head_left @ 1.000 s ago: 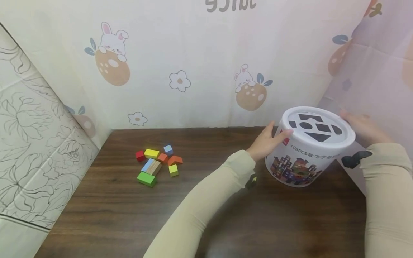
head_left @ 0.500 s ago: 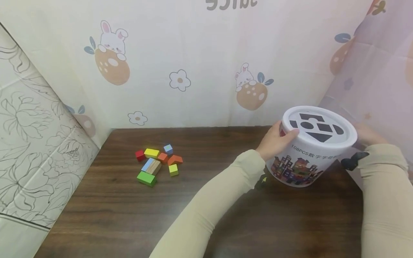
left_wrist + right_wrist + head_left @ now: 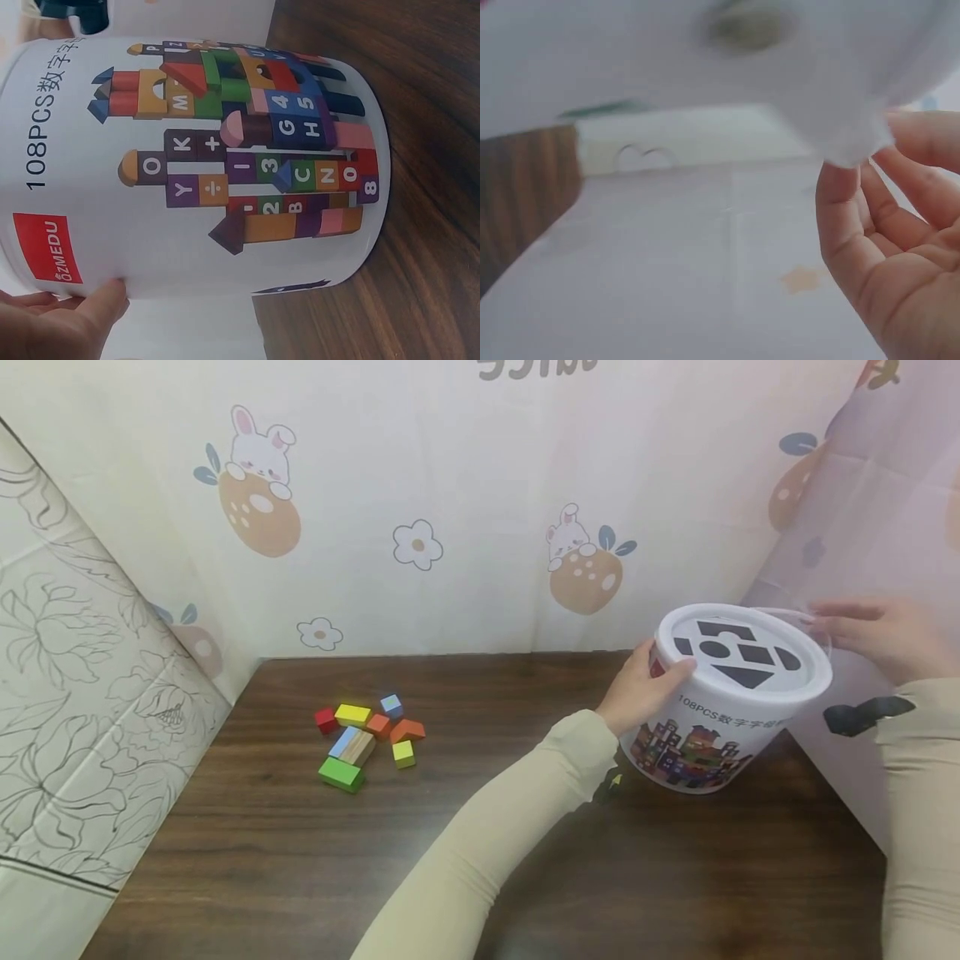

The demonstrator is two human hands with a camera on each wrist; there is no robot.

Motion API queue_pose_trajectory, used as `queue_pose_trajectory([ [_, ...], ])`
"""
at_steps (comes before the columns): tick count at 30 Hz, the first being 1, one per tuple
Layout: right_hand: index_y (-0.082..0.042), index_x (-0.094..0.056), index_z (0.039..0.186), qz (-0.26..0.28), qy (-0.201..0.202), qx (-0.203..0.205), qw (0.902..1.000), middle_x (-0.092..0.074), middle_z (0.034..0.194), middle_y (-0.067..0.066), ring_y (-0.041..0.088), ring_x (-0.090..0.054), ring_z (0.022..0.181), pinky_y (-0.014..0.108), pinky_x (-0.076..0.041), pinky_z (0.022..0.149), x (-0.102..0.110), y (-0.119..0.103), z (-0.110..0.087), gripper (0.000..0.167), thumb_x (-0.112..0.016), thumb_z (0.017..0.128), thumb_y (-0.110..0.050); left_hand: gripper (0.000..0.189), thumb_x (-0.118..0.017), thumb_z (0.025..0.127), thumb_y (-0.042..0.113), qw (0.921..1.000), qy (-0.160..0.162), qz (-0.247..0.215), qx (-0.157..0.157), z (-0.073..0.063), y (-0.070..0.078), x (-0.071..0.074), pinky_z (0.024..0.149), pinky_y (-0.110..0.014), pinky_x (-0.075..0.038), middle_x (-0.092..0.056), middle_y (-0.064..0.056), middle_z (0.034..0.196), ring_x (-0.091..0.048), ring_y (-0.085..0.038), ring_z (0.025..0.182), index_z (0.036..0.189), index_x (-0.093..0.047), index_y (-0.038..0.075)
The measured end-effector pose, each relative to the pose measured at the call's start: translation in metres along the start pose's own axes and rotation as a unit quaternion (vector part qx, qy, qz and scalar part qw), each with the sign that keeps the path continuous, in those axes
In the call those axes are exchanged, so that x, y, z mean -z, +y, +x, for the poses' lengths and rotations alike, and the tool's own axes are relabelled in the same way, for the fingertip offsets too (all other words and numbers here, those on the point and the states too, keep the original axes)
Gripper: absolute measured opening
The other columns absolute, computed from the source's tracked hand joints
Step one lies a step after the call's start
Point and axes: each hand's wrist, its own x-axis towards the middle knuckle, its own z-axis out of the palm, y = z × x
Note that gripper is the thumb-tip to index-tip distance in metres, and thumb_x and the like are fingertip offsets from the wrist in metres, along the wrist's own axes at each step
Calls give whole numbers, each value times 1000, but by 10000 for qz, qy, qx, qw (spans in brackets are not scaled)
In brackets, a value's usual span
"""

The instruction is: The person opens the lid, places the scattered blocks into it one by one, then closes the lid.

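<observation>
A white cylindrical block bucket (image 3: 675,706), printed with colourful building blocks, stands at the right of the table in the head view. Dark shapes mark its white lid (image 3: 716,649). My left hand (image 3: 643,691) holds the bucket's left side near the rim, thumb in front. In the left wrist view the fingertips (image 3: 109,296) touch the wall beside the red label. On the far right, my right hand (image 3: 888,631) pinches the bucket's thin white handle (image 3: 787,612) between thumb and fingers. The right wrist view shows a blurred white piece (image 3: 847,139) in that pinch.
Several small wooden blocks lie on the left of the dark wooden table (image 3: 450,843), among them a green block (image 3: 341,775), a yellow cube (image 3: 403,754) and a red cube (image 3: 326,721). A patterned curtain (image 3: 480,460) hangs behind, another cloth at right.
My right hand has come away from the bucket's side, moving right, and now pinches the handle, which is lifted into view. My left hand shifted slightly right with the bucket, which moved a little.
</observation>
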Motion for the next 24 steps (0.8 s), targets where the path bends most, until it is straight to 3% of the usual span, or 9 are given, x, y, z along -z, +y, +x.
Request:
queue_pose_trajectory([
  [4,-50,-53,125,149,-201,384,9990,-51,93,-44,-21,-47,86,12,-38,80,5,-21,-9,37,-62,96,-27,54,-57,96,45,10000,9,-60,43,0,-1,0,101,-31,-50,-59,5,130,-59,-8,116,143,-41,26],
  [7,-41,-47,140,-135,-347,448,9983,-48,94,-46,-22,-46,86,7,-41,76,7,-31,-12,47,-60,97,-28,54,-57,95,46,9999,6,-73,83,-1,-1,-1,101,-32,-50,-58,5,129,-60,-8,115,143,-41,27],
  [11,-23,-37,152,-823,-537,295,9947,-51,90,-39,-12,-50,81,22,-52,74,7,-50,-13,61,-57,97,-41,53,-57,95,47,10000,-7,-60,53,-2,-1,0,99,-32,-51,-60,5,127,-61,-8,113,142,-43,27],
  [12,-20,-38,151,-1023,-524,311,9929,-59,92,-30,-7,-53,81,23,-50,68,7,-57,-14,62,-57,97,-43,52,-57,95,47,10000,-10,-68,55,-2,-1,0,99,-32,-51,-60,5,126,-61,-8,112,141,-43,27],
  [14,-14,-37,151,-1258,-545,248,9902,-70,105,-2,16,-59,96,46,-53,80,4,-70,-17,68,-55,96,-49,51,-57,95,48,9999,-16,-85,60,-2,-1,0,99,-32,-51,-61,5,125,-61,-8,111,140,-44,27],
  [16,-9,-39,149,-1439,-513,297,9878,-65,117,25,37,-52,110,68,-43,87,1,-82,-20,69,-53,96,-51,51,-57,95,48,9999,-28,-100,51,-3,-1,1,99,-31,-51,-61,5,124,-61,-8,111,140,-45,26],
  [19,-4,-41,146,-1552,-524,395,9857,-63,115,29,35,-49,111,78,-30,90,0,-94,-21,68,-50,98,-50,51,-57,95,48,9999,-82,-95,21,-3,-1,2,99,-31,-51,-61,5,124,-61,-8,111,139,-45,26],
  [22,0,-45,143,-1675,-624,459,9828,-66,108,24,22,-55,95,73,-40,83,-1,-104,-21,66,-47,99,-50,51,-57,95,47,9999,-142,-91,-15,-2,-2,4,99,-30,-50,-61,4,125,-61,-8,112,140,-45,25],
  [24,3,-45,141,-1758,-739,432,9807,-59,117,32,30,-57,96,70,-45,76,-3,-110,-22,70,-43,99,-52,51,-57,95,47,9997,-181,-134,-24,-2,-3,4,99,-31,-50,-61,4,126,-61,-8,112,140,-45,25],
])
